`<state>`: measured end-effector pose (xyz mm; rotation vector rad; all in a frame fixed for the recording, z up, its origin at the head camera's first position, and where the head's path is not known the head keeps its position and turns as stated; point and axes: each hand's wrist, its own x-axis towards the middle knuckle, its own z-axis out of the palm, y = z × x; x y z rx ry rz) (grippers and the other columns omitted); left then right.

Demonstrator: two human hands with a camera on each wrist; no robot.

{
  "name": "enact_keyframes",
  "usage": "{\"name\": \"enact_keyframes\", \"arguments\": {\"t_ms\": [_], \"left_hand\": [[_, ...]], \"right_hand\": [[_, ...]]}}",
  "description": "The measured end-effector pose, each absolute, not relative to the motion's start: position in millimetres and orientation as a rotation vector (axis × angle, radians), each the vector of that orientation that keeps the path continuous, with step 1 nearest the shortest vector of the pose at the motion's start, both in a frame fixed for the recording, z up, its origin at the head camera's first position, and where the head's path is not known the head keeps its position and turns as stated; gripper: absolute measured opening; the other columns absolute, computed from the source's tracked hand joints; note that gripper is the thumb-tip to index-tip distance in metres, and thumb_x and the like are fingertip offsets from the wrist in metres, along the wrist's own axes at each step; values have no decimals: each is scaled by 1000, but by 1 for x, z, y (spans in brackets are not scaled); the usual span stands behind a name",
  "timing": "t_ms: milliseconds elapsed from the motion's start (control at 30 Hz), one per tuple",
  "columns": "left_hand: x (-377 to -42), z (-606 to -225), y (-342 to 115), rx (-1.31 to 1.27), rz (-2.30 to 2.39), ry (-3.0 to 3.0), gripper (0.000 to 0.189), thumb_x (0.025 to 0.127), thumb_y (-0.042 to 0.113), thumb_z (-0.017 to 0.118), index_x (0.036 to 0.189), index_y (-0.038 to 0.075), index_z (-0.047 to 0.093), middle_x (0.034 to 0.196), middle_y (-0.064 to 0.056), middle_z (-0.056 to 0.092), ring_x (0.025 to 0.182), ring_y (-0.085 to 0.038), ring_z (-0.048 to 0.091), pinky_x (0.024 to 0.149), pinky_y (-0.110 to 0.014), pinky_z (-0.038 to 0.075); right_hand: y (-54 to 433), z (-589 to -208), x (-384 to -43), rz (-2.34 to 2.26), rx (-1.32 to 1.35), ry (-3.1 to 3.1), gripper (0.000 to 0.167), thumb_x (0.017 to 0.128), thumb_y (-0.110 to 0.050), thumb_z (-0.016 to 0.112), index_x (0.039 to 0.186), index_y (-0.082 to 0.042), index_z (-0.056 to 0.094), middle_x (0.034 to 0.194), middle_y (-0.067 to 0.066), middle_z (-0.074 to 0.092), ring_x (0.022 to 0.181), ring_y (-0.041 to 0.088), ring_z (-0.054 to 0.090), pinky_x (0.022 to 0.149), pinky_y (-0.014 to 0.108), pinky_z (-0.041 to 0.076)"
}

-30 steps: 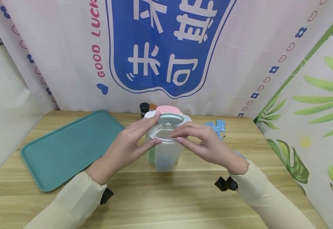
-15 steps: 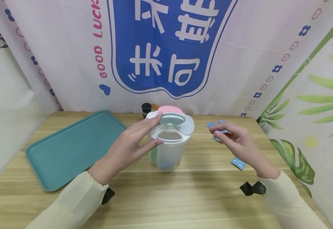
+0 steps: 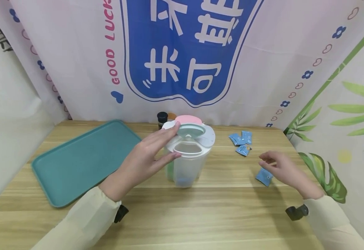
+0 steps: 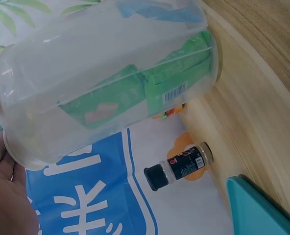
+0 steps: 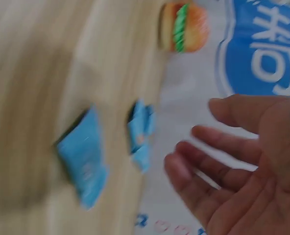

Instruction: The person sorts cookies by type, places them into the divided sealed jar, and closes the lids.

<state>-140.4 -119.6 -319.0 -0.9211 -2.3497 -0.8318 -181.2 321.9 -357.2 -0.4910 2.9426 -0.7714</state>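
Observation:
A clear plastic storage container stands upright on the table, its white lid fitted with coloured flaps. The mint flap is raised over an opening in front. Blue packets show low inside; in the left wrist view, green packets lie in another compartment. My left hand rests against the lid's left side with fingers and thumb fairly straight, the index fingertip at the raised flap. My right hand hovers with relaxed, empty fingers just above and beside a single small blue packet; the right wrist view is blurred.
Several more blue packets lie on the table behind the single one. A teal tray is at the left. Behind the container stand a black-capped spice jar and a toy burger. A printed cloth hangs along the back edge.
My right hand has left the container's opening and moved right to the single blue packet. My left hand has stayed at the lid, and the flap is still raised.

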Motion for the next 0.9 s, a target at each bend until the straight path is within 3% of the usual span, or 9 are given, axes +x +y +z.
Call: {"name": "enact_keyframes", "arguments": {"t_ms": [133,233,467,900], "left_hand": [[-141,-317,-120,-921,-822,-2349,81,91,26,82,161,16,42,157,-8,57,146,-31,55,119,-50,50],[-141,-317,-120,-918,-824,-2355,82,91,25,82,162,16,41,157,-7,57,146,-30,55,119,-50,50],[-139,-318,-120,-917,-845,-2364,82,92,26,82,162,18,40,157,-7,57,146,-30,55,121,-50,48],[-140,-320,-120,-919,-848,-2363,83,92,26,81,163,19,39,157,-6,58,146,-29,55,121,-51,48]], "right_hand": [[341,-374,-185,-598,-373,2930,45,104,-18,63,127,21,60,125,42,65,111,55,67,93,64,60],[352,-386,-188,-534,-342,2944,46,101,-18,67,121,23,61,117,43,65,106,57,66,92,67,58],[362,-402,-188,-553,-314,2985,45,96,-21,74,114,19,66,111,39,69,104,55,67,94,69,56],[363,-408,-188,-605,-334,3006,29,95,-15,75,107,12,71,109,33,73,102,48,70,93,66,58]]}}
